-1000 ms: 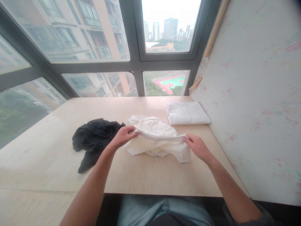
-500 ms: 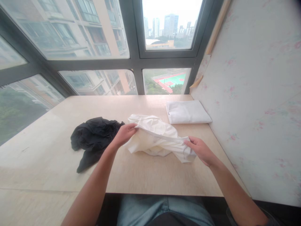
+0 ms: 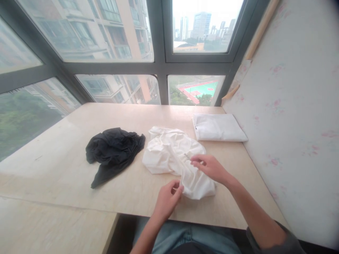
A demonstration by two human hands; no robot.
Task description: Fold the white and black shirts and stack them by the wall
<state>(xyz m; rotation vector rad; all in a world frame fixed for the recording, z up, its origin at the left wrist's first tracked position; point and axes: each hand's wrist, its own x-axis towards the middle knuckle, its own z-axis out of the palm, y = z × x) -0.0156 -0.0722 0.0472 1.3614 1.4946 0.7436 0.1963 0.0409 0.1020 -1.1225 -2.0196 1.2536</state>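
Observation:
A crumpled white garment (image 3: pixel 166 148) with small dark lettering lies in the middle of the wooden surface; its exact kind cannot be told from the folds. My left hand (image 3: pixel 168 199) is at its near edge, thumb and forefinger pinched on the cloth. Over the lettering, my right hand (image 3: pixel 210 168) hovers or lightly touches the fabric, fingers curved and thumb a little apart from them. To the left lies a bunched black garment (image 3: pixel 113 148), touched by neither hand.
A folded white cloth (image 3: pixel 219 127) rests at the back right, beside the flower-patterned wall (image 3: pixel 288 116). Grey window frames (image 3: pixel 160 67) rise behind the wooden surface (image 3: pixel 58 162). Its front edge runs just before my legs.
Both hands have left the stretched upper edge of the white garment. My left hand moved right and nearer to me; my right moved slightly left. The garment lies flatter, its lettering showing.

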